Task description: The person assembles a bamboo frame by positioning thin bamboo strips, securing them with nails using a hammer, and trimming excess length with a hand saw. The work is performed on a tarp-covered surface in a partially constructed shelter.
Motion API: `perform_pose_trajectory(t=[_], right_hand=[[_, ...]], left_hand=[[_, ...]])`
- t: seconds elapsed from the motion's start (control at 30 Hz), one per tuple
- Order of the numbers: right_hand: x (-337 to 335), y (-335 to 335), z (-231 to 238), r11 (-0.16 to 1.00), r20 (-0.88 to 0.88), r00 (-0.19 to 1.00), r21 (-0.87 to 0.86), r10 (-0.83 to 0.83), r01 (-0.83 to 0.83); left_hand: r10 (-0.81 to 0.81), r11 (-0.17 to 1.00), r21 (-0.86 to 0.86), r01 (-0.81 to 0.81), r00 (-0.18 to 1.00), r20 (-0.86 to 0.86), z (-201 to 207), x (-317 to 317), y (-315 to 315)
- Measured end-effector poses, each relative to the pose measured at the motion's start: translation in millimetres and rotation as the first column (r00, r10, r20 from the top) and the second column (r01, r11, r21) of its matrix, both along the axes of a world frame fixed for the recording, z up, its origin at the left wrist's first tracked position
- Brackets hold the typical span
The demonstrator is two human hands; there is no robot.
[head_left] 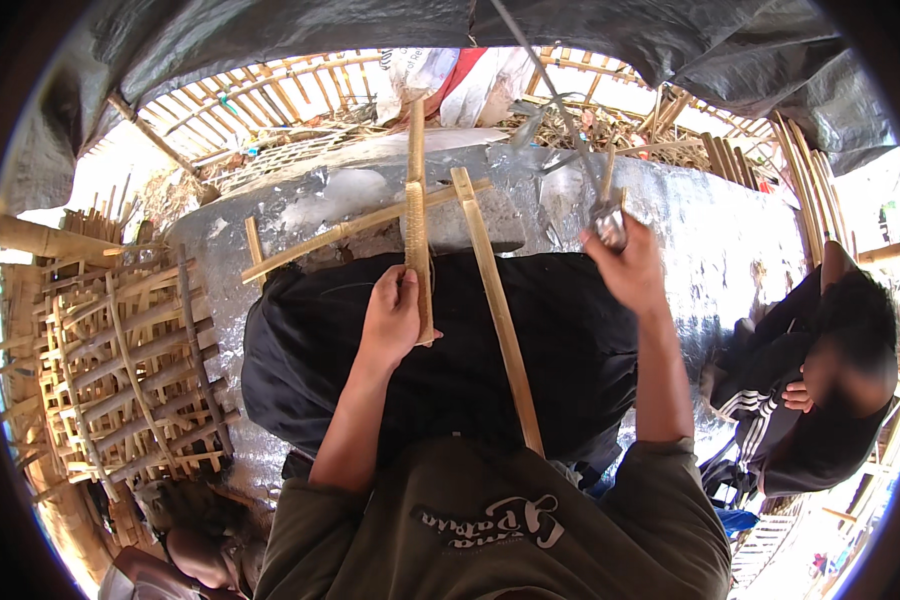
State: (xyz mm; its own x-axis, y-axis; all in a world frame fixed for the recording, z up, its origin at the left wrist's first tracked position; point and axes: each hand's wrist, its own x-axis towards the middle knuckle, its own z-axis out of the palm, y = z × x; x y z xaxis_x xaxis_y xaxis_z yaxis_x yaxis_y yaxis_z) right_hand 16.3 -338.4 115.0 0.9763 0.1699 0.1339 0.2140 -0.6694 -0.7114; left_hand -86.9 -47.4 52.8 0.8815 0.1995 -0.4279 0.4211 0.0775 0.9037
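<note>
My left hand (393,318) is closed around the lower part of a bamboo strip (417,230), which stands nearly upright in view over my lap. Its middle crosses a slanting bamboo bar (345,232) in front of my knees. My right hand (627,262) grips the pale, wrapped-looking handle of a long knife (558,92), raised to the right of the strip. The dark, narrow blade runs up and leftward out of view. A second bamboo strip (495,290) leans from the bar back over my lap, with neither hand on it.
Dark cloth (510,370) covers my legs. A grey sheet (710,215) lies on the ground. On the left stands a woven bamboo panel (135,370); at right sits another person (815,390). White sacks (470,95) and a bamboo fence (260,100) are ahead, beneath a dark tarp (300,25).
</note>
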Motion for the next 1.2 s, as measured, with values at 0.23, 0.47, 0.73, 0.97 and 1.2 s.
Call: perform_pose_trajectory(t=[0.23, 0.47, 0.73, 0.97, 1.2], right_hand=[[145, -90, -18, 0.96, 0.194, 0.978, -0.247, -0.082, 0.129], [222, -99, -27, 0.965, -0.694, 0.718, 0.146, -0.055, 0.216], [243, -54, 51, 0.303, -0.385, 0.901, -0.899, -0.199, -0.317], [262, -37, 63, 0.159, -0.173, 0.983, -0.974, -0.056, -0.163], [228, -44, 47, 0.499, 0.017, 0.999, -0.866, -0.039, 0.034]], left_hand=[[0.062, 0.998, 0.029, -0.063, 0.996, 0.059, -9, -1, 25], [0.086, 0.996, 0.028, -0.088, 0.994, 0.073, 1, -2, 27], [0.034, 0.999, -0.011, -0.034, 0.999, 0.04, -13, 2, 26], [0.026, 0.999, -0.043, -0.022, 0.996, 0.085, -15, 9, 19], [0.015, 0.999, -0.045, -0.011, 0.995, 0.096, -7, 13, 27]])
